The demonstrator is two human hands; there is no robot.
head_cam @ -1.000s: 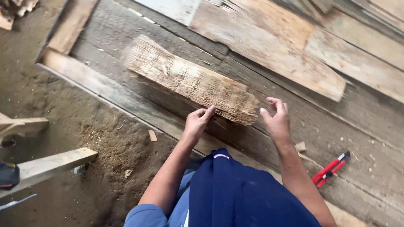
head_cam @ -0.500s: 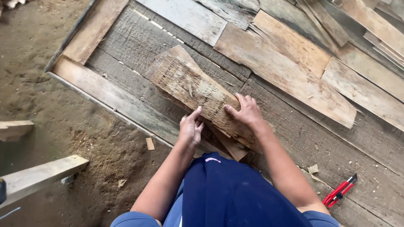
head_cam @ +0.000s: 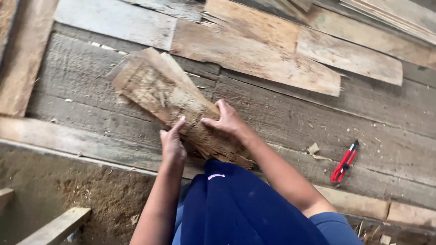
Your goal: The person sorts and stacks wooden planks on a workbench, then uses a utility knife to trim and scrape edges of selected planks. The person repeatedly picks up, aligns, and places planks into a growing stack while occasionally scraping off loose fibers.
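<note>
You are looking down at a floor of weathered grey planks (head_cam: 281, 118), with both bare hands on a rough, splintered slab of wood (head_cam: 168, 97). The slab lies flat on the planks, running diagonally from upper left down toward your body, its near end just in front of your dark blue garment (head_cam: 245, 208).

Your left hand (head_cam: 172, 143) rests against the slab's left edge near its lower end, fingers together and pointing up the board, thumb tucked alongside; it presses rather than wraps. Your right hand (head_cam: 227, 121) lies over the slab's top face and right edge, fingers curled and clamped on the wood. Together they appear to brace the slab from both sides so it stays steady.

Both forearms reach forward and converge, elbows close to your body.

A red utility knife (head_cam: 345, 161) lies on the planks well apart to your right. Paler loose boards (head_cam: 259, 54) overlap farther away, and bare earth (head_cam: 68, 195) lies at lower left.
</note>
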